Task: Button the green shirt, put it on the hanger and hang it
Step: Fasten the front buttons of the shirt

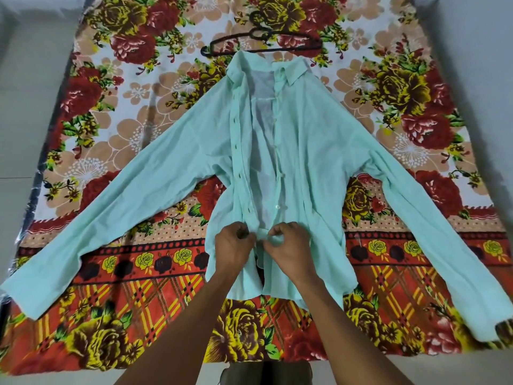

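A pale green long-sleeved shirt (311,151) lies face up on a flowered cloth, sleeves spread wide, collar away from me. Its front gapes open from the collar down to near the hem. My left hand (233,245) pinches the buttonhole placket near the bottom. My right hand (288,243) pinches the button placket right beside it, the two edges pulled together between my fingers. A clear button (276,207) shows just above my hands. A black plastic hanger (261,41) lies flat just beyond the collar.
The flowered red, yellow and white sheet (138,129) covers the floor under the shirt. Grey floor (25,79) shows to the left and right of it. A dark object (266,373) sits at the bottom edge between my forearms.
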